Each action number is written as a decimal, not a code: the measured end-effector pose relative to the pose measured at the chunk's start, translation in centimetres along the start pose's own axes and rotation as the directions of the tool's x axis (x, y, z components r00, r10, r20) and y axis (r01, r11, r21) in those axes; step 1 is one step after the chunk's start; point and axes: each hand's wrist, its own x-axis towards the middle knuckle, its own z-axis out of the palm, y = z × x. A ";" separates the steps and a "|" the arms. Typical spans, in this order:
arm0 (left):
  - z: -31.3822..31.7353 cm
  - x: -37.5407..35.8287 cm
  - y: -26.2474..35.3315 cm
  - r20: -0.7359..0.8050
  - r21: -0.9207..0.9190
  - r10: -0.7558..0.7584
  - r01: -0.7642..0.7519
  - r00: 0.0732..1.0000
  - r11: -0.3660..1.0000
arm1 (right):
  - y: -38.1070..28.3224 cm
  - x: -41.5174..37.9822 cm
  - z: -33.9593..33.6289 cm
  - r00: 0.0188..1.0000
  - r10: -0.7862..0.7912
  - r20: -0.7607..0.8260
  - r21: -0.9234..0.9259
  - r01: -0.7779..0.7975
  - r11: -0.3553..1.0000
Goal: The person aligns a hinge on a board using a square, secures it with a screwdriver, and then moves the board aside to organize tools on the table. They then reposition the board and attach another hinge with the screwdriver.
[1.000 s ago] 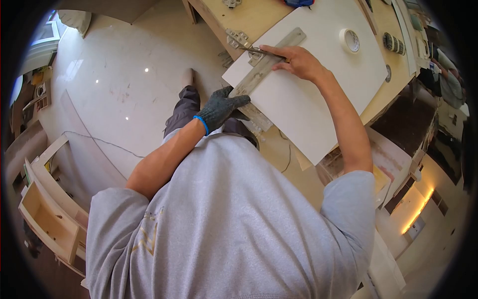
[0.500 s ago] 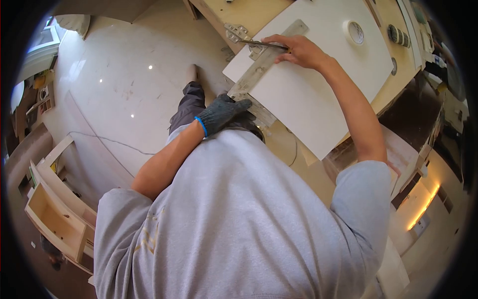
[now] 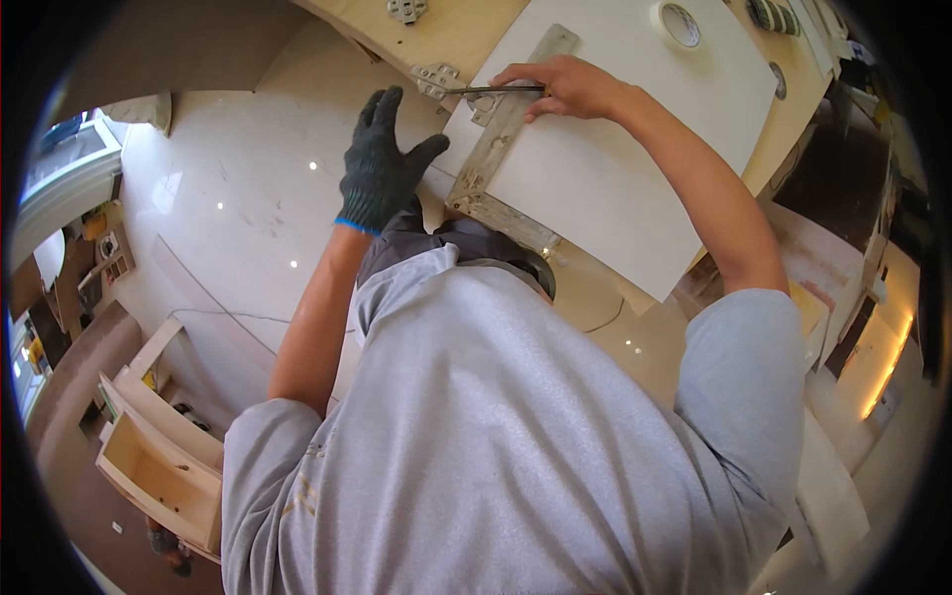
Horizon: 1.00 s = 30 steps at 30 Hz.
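Observation:
My left hand [image 3: 384, 171], in a dark knitted glove with a blue cuff, is raised over the floor with its fingers apart and nothing in it. To its right, my bare right hand [image 3: 573, 87] is closed on a thin dark rod-like tool [image 3: 496, 90], whose far end lies over metal hinges [image 3: 442, 81] at the white board's left edge. A worn L-shaped metal square [image 3: 503, 139] lies on the white board [image 3: 615, 164], running under the tool and the fingers of my right hand.
A roll of white tape [image 3: 678, 25] is on the board. Another hinge [image 3: 407, 10] rests on the wooden table [image 3: 451, 35]. A dark striped roll [image 3: 772, 17] sits at upper right. An open wooden drawer box [image 3: 164, 471] stands at lower left.
My left hand has left the corner of the metal square and moved up and to the left, its fingers now spread. My right hand still holds the tool over the square.

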 end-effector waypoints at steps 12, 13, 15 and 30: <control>3.5 -7.0 2.4 0.843 -0.325 -0.205 0.775 0.497 0.542 | 0.4 -0.4 0.8 0.992 -0.038 -0.119 0.056 0.045 0.997; 3.2 -6.5 3.7 0.837 -0.277 -0.240 0.758 0.492 0.590 | 0.6 -0.6 1.1 0.984 -0.060 -0.166 0.066 0.072 0.995; 5.7 -7.9 1.4 0.813 -0.373 -0.241 0.792 0.530 0.484 | 0.4 -0.9 1.2 0.988 0.043 -0.146 0.114 -0.026 0.993; 6.9 -6.7 1.2 0.911 -0.410 -0.073 0.910 0.406 -0.056 | 0.3 -1.3 0.2 0.995 0.004 -0.096 0.059 0.001 0.998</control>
